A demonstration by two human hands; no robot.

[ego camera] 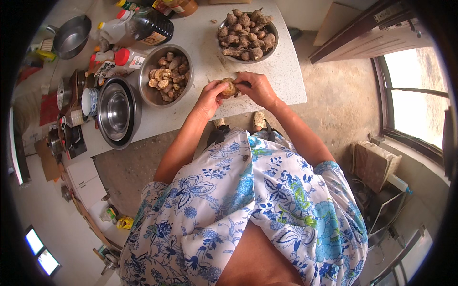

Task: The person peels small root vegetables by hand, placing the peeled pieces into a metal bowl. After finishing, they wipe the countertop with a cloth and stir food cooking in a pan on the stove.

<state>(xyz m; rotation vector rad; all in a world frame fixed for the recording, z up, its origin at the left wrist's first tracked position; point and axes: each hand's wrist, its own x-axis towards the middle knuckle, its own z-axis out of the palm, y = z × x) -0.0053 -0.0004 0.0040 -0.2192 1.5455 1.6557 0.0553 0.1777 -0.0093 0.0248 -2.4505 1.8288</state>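
My left hand [210,98] grips a brown root tuber [228,88], which looks like taro, above the front edge of the speckled worktop. On the tuber's right side are the fingers of my right hand [256,87], bent and pinched at its surface; whether they hold a bit of skin or root cannot be told. A metal bowl [267,57] behind my hands is heaped with hairy, soil-covered tubers [247,34]. Left of my hands, a steel basin [147,93] contains cleaner tubers [163,79], several with pale cut faces. Crumbs of soil lie on the worktop [205,53] around them.
Nested steel basins [118,111] stand at the worktop's left front, beside stacked patterned bowls [89,102]. Behind them are a red-lidded jar [130,58], a large dark bottle [152,26] and a saucepan [72,37]. A wooden door [372,39] stands at the right.
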